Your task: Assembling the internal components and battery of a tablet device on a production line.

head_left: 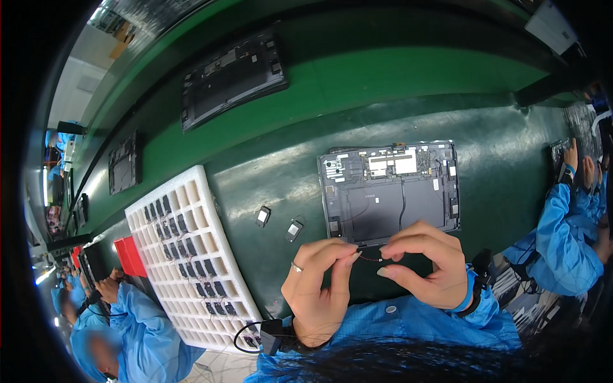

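Left to right: well left of our fingers, a white foam tray (203, 218) is carrying rows of small black modules (182, 223), some pockets sitting bare. Nearer our left fingers, just up and to the left, two loose modules (294, 230) are lying on the desk (268, 185), apart from each other. Beyond our fingertips, the opened device chassis (418, 210) is lying flat, board and battery area showing.

Progress, our read: the chassis is already sitting open with its board in; the thin cable (368, 258) is looking unfinished, since its white connector (381, 260) is hanging free between our two sets of fingers, not plugged into anything. The two loose modules are waiting outside the chassis. Can't tell where the cable's other end is going; our left fingers are hiding it.

Pose: left hand (319, 281) is arching below the chassis's near-left edge, thumb and index pinching the cable, knuckles up. Right hand (431, 262) is curling in from the right, wrist bent, thumb and index standing apart just beside the connector; we aren't seeing a clear grip there.
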The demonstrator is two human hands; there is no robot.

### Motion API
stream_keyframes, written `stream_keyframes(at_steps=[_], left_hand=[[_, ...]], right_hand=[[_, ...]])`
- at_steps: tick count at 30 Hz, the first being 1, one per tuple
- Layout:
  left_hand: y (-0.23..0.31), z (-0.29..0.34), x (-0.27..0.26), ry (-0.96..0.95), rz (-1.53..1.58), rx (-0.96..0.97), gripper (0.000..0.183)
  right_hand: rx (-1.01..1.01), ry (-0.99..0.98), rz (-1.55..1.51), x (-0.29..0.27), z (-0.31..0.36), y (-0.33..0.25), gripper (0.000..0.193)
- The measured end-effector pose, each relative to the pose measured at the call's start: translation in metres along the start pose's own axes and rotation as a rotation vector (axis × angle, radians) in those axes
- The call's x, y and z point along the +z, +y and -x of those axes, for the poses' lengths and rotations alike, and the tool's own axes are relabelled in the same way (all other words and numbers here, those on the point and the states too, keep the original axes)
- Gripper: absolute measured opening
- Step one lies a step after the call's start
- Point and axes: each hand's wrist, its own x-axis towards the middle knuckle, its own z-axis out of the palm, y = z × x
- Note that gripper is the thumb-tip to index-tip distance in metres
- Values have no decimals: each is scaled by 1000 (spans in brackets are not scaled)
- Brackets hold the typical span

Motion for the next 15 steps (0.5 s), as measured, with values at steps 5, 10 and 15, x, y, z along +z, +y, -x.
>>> stream_keyframes(at_steps=[5,10,15], left_hand=[[7,-1,-1,37,-120,219,18],[9,1,0,47,-107,237,20],[10,-1,-1,39,-110,239,19]], right_hand=[[-19,-33,-29,1,0,-5,32],[-8,-2,-27,0,1,-9,30],[-148,24,125,-3,-1,-9,32]])
